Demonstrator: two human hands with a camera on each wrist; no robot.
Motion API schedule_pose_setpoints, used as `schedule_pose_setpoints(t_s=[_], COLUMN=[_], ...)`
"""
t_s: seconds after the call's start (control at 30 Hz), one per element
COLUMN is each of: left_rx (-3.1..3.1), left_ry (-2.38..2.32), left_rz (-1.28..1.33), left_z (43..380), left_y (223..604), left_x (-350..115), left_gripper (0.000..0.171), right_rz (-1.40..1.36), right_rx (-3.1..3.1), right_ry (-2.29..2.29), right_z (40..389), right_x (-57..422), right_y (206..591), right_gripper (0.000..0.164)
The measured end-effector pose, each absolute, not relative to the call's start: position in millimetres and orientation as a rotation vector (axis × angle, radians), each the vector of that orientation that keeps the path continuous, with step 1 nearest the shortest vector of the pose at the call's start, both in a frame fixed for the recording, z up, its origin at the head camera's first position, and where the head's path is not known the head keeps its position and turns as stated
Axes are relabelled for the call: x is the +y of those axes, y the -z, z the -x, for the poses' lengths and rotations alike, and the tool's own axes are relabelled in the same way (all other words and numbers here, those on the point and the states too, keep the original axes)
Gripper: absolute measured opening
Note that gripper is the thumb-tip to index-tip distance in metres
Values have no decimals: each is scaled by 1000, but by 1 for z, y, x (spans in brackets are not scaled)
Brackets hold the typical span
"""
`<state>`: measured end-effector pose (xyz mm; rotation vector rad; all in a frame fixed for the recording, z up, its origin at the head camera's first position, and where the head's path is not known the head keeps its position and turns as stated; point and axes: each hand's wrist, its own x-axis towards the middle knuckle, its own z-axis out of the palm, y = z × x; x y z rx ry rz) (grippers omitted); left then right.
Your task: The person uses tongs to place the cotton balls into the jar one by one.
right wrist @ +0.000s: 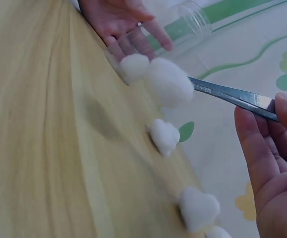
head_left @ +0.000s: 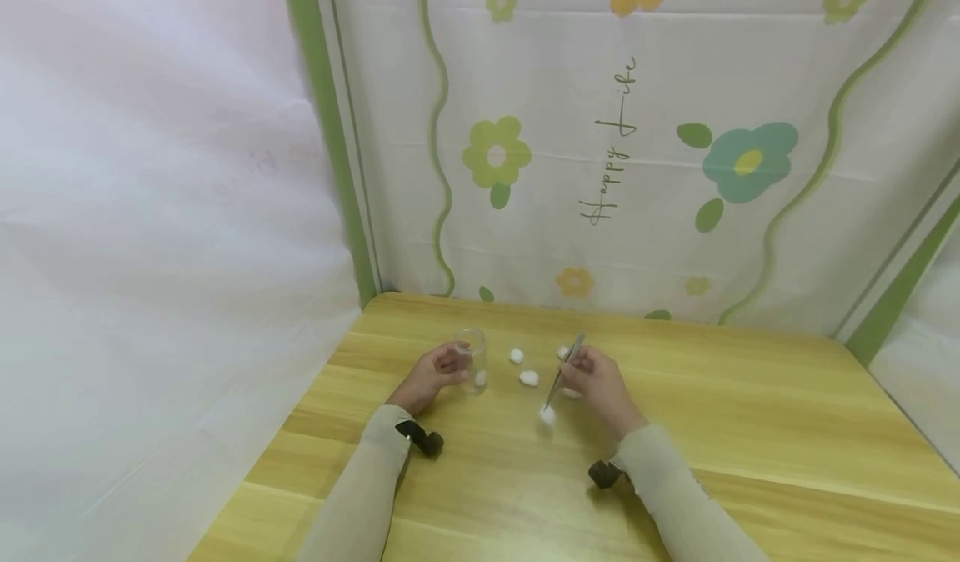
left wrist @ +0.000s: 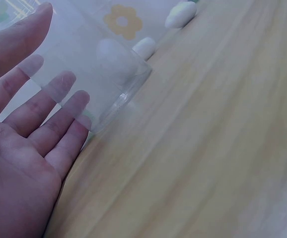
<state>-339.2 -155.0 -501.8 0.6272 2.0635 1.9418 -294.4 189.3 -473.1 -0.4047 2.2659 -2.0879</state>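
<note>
My left hand point(head_left: 432, 376) holds a clear jar point(head_left: 472, 360) upright on the table, the thumb on one side and fingertips point(left wrist: 66, 79) behind its wall. One cotton ball point(right wrist: 134, 67) lies inside at the bottom of the jar. Between thumb and fingers, my right hand point(head_left: 600, 385) pinches metal tweezers point(right wrist: 233, 94), points downward. Their tips grip a cotton ball point(right wrist: 169, 82), which hangs above the table and casts a shadow on it. Loose cotton balls lie between and beyond the hands, among them one point(head_left: 529, 378) and another point(head_left: 516, 355).
The wooden table point(head_left: 750, 412) runs back to a white curtain point(head_left: 555, 128) printed with flowers. Another white sheet point(head_left: 150, 253) hangs along the left side. Black wrist cameras sit at both cuffs, one on the left sleeve point(head_left: 352, 487).
</note>
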Motion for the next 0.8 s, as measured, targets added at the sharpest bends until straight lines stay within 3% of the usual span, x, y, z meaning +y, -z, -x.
schedule_pose_setpoints(t_s=[0.3,0.8], left_rx=[2074,2072], left_ry=[-1948,-1939], left_rz=[-637,-624], left_z=[340,338], left_y=[502,500], left_x=[-156,-155], left_gripper=[53,57], right_rz=[509,493], right_rx=[2195,2158], right_ry=[2167,2247], right_z=[301,308], right_x=[188,181], right_y=[463,447], right_gripper=[45,33])
